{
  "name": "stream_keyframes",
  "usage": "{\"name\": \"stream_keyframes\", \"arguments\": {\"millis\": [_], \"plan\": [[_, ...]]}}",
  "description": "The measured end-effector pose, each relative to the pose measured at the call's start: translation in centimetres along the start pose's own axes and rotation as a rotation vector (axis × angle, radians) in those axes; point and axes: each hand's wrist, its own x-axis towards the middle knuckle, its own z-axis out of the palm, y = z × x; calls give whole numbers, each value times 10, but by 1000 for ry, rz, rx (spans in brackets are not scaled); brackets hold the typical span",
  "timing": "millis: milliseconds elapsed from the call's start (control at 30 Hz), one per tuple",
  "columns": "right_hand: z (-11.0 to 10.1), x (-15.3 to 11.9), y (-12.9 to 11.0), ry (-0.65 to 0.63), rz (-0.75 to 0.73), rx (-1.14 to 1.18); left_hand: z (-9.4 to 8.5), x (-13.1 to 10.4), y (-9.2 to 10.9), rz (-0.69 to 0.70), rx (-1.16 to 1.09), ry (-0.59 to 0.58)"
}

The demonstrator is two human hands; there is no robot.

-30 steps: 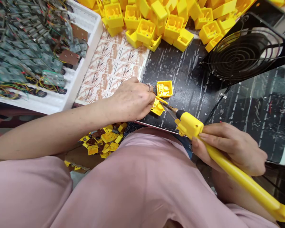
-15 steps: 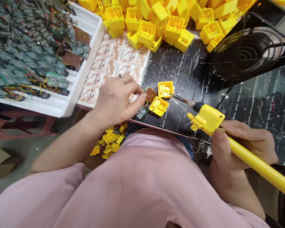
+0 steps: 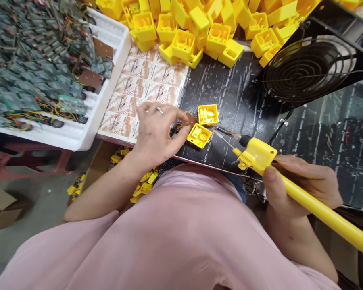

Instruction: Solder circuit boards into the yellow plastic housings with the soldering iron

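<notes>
My right hand (image 3: 311, 181) grips a yellow soldering gun (image 3: 261, 153); its dark metal tip and thin feed tube point left at two small yellow plastic casings. The nearer casing (image 3: 200, 136) lies with its inside up, a round speaker grille showing in it. Just behind sits the other open casing (image 3: 208, 114), close to the iron's tip. My left hand (image 3: 161, 131), a ring on one finger, is at the nearer casing's left edge, thumb and fingers curled together. What they pinch is hidden. Beside its fingertips a brown board (image 3: 191, 119) shows in part, with thin wires.
A white foam tray (image 3: 115, 84) full of circuit boards with wires stands at left. Yellow casings (image 3: 184, 42) are heaped at the back. A black fan (image 3: 308, 68) stands at right on the dark bench mat (image 3: 230, 92). Yellow parts (image 3: 145, 187) lie below the edge.
My left hand has moved right, up to the nearer casing, and now covers the green board that showed beside it. The soldering gun has shifted slightly left in my right hand.
</notes>
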Motion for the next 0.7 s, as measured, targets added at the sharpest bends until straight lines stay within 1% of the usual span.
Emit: {"name": "stream_keyframes", "arguments": {"millis": [67,167,300,400,467,567,633,700], "plan": [[-2,-2,-2,-12,45,-60,1,-2,1,-20,83,41],[-5,-5,-7,-35,138,-149,8,-4,0,3,101,27],[-6,-4,-9,-64,106,-140,16,-4,-2,-16,-17,-30],[-6,-3,-8,-68,90,-144,12,-4,-5,-11,-131,-54],[-6,-3,-8,-68,100,-157,9,-5,-7,-11,-140,-36],[-4,-2,-7,-63,102,-150,8,-4,-5,-37,23,17],[-2,-1,-6,-71,95,-127,11,-2,-1,-43,146,-4],[-1,-1,-7,-76,64,-113,15,-1,3,-36,170,-49]]}}
